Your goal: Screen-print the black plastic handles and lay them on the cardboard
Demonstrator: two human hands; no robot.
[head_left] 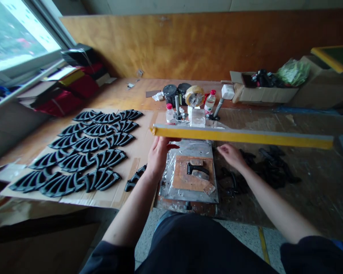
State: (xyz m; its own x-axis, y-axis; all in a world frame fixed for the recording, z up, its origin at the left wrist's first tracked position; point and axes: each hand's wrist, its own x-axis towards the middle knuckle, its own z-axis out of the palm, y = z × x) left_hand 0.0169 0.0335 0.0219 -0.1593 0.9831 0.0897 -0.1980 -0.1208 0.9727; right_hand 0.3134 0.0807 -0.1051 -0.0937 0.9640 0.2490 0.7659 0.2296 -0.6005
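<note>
My left hand [157, 154] is closed on the left end of a yellow-edged flat frame [242, 136], raised and seen almost edge-on. Just below the frame is my right hand [230, 154], apart from it, with bent fingers drawn close together; whether they hold anything is not visible. Between my hands a curved black handle [198, 168] sits in a wooden jig [181, 179] on a metal plate [167, 190] covered with clear film. Beside my left forearm lies another black handle [135, 178] on cardboard. Loose black handles [274, 165] are heaped right of my right hand.
Rows of black handles [77, 160] cover the cardboard sheet [144, 125] at left. Behind the plate stand metal posts, a tape roll [194, 96], dark jars [170, 95] and small bottles [210, 102]. An open carton [268, 95] is at back right, stacked boxes [71, 91] at back left.
</note>
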